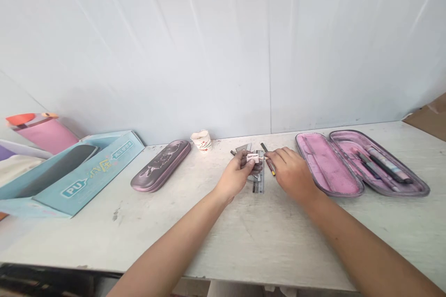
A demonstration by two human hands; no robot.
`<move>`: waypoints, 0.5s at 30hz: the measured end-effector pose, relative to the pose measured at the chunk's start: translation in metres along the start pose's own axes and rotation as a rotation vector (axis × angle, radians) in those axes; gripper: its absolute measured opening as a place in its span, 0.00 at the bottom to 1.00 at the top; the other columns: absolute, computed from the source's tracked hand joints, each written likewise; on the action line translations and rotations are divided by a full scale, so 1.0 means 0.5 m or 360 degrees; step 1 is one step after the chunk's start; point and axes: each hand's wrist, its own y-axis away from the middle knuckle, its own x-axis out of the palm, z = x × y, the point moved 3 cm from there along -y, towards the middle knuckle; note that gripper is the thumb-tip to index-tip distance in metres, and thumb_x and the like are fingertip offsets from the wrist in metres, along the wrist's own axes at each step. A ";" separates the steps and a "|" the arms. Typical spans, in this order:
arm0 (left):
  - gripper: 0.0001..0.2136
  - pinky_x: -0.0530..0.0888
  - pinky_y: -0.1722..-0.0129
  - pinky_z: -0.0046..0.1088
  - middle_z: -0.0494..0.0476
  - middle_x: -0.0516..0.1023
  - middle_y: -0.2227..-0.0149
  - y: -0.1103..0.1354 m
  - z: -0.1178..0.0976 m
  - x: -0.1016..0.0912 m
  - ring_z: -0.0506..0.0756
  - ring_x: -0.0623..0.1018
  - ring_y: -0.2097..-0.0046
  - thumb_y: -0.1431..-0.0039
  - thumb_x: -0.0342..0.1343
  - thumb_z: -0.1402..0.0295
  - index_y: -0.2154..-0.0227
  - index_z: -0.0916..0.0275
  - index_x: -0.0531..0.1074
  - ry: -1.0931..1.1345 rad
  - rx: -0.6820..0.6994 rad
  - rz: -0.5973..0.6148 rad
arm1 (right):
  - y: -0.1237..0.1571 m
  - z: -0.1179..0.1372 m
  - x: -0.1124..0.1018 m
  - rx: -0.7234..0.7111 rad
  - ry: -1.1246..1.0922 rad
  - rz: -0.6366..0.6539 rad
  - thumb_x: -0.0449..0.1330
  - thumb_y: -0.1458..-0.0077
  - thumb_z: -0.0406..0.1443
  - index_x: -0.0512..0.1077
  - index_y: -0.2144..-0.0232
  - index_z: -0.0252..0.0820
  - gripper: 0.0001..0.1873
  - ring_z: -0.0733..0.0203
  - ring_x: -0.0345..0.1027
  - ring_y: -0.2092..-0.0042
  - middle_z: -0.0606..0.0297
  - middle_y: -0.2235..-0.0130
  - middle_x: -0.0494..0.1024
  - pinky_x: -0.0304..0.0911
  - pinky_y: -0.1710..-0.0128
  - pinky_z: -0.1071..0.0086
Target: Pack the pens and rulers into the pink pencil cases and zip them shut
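My left hand (240, 167) pinches a small pale pink pencil sharpener (252, 158) over the middle of the table. My right hand (289, 167) is closed around a slim pencil (263, 158); its light-coloured tip points left at the sharpener, and most of its length is hidden by the fingers. Whether the tip sits inside the sharpener I cannot tell. Beneath both hands lie a clear ruler (258, 187), a set square (244, 147) partly covered by my left hand, and a dark pencil with a yellow part (271, 168).
An open pencil case with pink lining (317, 167) lies at right, pens in its far half. To the left are a closed dark pencil case (162, 167), a paper cup (201, 141) by the wall, and a light blue box (90, 176). Cardboard (428, 118) stands far right.
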 end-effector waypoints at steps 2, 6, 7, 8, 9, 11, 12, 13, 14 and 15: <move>0.11 0.71 0.62 0.29 0.53 0.71 0.70 0.008 0.000 0.005 0.49 0.72 0.68 0.47 0.57 0.64 0.64 0.63 0.64 -0.0041 0.0024 -0.0008 | 0.002 0.008 0.000 -0.0037 0.0052 -0.0002 0.47 0.41 0.30 0.69 0.61 0.38 0.11 0.60 0.63 0.65 0.61 0.67 0.74 0.53 0.66 0.66; 0.08 0.65 0.69 0.24 0.49 0.66 0.73 0.016 0.008 0.006 0.47 0.66 0.71 0.44 0.53 0.64 0.64 0.60 0.64 -0.0030 0.0120 -0.0027 | 0.006 0.032 0.003 -0.0013 0.0059 -0.0034 0.47 0.40 0.34 0.69 0.64 0.39 0.11 0.62 0.63 0.69 0.62 0.70 0.73 0.49 0.72 0.67; 0.07 0.64 0.69 0.23 0.48 0.64 0.73 0.018 0.011 0.005 0.47 0.65 0.72 0.44 0.52 0.65 0.64 0.60 0.64 -0.0045 0.0147 -0.0030 | 0.006 0.037 0.004 0.0018 0.0022 -0.0019 0.46 0.39 0.35 0.69 0.66 0.39 0.12 0.62 0.63 0.69 0.62 0.71 0.72 0.48 0.73 0.67; 0.06 0.63 0.69 0.23 0.48 0.63 0.74 0.019 0.015 0.004 0.47 0.63 0.72 0.44 0.51 0.66 0.64 0.59 0.64 -0.0074 0.0175 -0.0032 | 0.006 0.041 0.004 0.0060 -0.0038 0.0016 0.45 0.39 0.36 0.68 0.68 0.39 0.13 0.62 0.63 0.70 0.62 0.72 0.72 0.47 0.73 0.67; 0.05 0.62 0.69 0.23 0.48 0.62 0.74 0.021 0.018 0.003 0.47 0.63 0.72 0.44 0.51 0.67 0.64 0.59 0.64 -0.0115 0.0201 -0.0032 | 0.004 0.043 0.005 0.0119 -0.0127 0.0070 0.44 0.39 0.37 0.67 0.71 0.39 0.15 0.63 0.62 0.71 0.63 0.73 0.71 0.47 0.74 0.67; 0.04 0.61 0.68 0.24 0.48 0.62 0.74 0.026 0.023 0.000 0.48 0.62 0.72 0.43 0.49 0.69 0.64 0.59 0.63 -0.0225 0.0254 -0.0019 | 0.002 0.041 0.005 0.0301 -0.0409 0.0230 0.42 0.38 0.39 0.64 0.75 0.40 0.18 0.63 0.60 0.74 0.64 0.76 0.68 0.46 0.74 0.68; 0.04 0.61 0.68 0.25 0.48 0.62 0.74 0.029 0.023 -0.001 0.49 0.62 0.71 0.43 0.48 0.70 0.64 0.59 0.63 -0.0288 0.0286 -0.0003 | 0.001 0.038 0.006 0.0417 -0.0614 0.0330 0.41 0.39 0.40 0.62 0.76 0.41 0.18 0.64 0.58 0.75 0.66 0.77 0.67 0.46 0.74 0.69; 0.04 0.61 0.67 0.25 0.48 0.62 0.73 0.031 0.023 -0.002 0.49 0.62 0.70 0.43 0.48 0.70 0.64 0.60 0.63 -0.0356 0.0324 0.0020 | 0.001 0.033 0.009 0.0540 -0.0861 0.0447 0.41 0.39 0.42 0.61 0.77 0.41 0.19 0.65 0.56 0.76 0.67 0.78 0.64 0.46 0.75 0.70; 0.04 0.61 0.66 0.25 0.49 0.62 0.73 0.033 0.020 -0.003 0.49 0.63 0.70 0.43 0.47 0.71 0.65 0.60 0.63 -0.0421 0.0367 0.0047 | 0.003 0.030 0.012 0.0668 -0.1140 0.0583 0.42 0.40 0.45 0.60 0.78 0.41 0.20 0.67 0.53 0.77 0.69 0.80 0.61 0.45 0.76 0.70; 0.04 0.61 0.66 0.25 0.49 0.62 0.73 0.035 0.018 -0.003 0.50 0.63 0.69 0.43 0.47 0.71 0.65 0.60 0.63 -0.0479 0.0409 0.0079 | 0.005 0.028 0.017 0.0796 -0.1433 0.0733 0.42 0.41 0.48 0.59 0.78 0.42 0.21 0.68 0.49 0.79 0.71 0.81 0.57 0.44 0.77 0.71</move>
